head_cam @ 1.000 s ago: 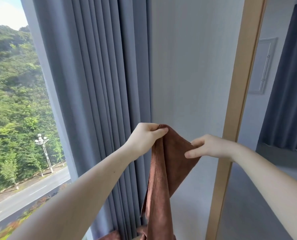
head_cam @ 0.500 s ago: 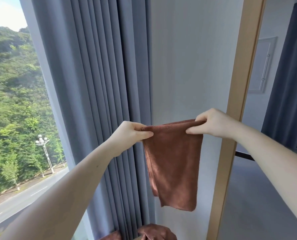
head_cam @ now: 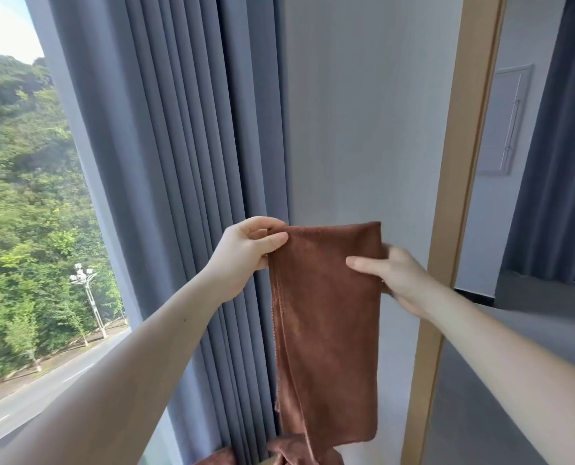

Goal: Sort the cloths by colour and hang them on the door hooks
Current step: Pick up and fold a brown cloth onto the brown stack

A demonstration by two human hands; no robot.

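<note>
A brown cloth [head_cam: 326, 330] hangs flat in front of a pale wall panel [head_cam: 363, 129]. My left hand [head_cam: 245, 253] pinches its top left corner between thumb and fingers. My right hand [head_cam: 390, 276] grips the cloth's right edge a little below the top corner, thumb on the front and fingers behind. More brown cloth [head_cam: 289, 454] shows bunched at the bottom edge of the view. No door hooks are visible.
Grey pleated curtains [head_cam: 185, 162] hang left of the cloth, beside a large window [head_cam: 27, 213] over trees and a road. A wooden door frame [head_cam: 457, 196] stands right of the panel, with another room and dark curtain [head_cam: 561, 146] beyond.
My right hand has slid from the cloth's top right corner down its right edge. The cloth now hangs longer and lower in view. My left hand keeps its corner.
</note>
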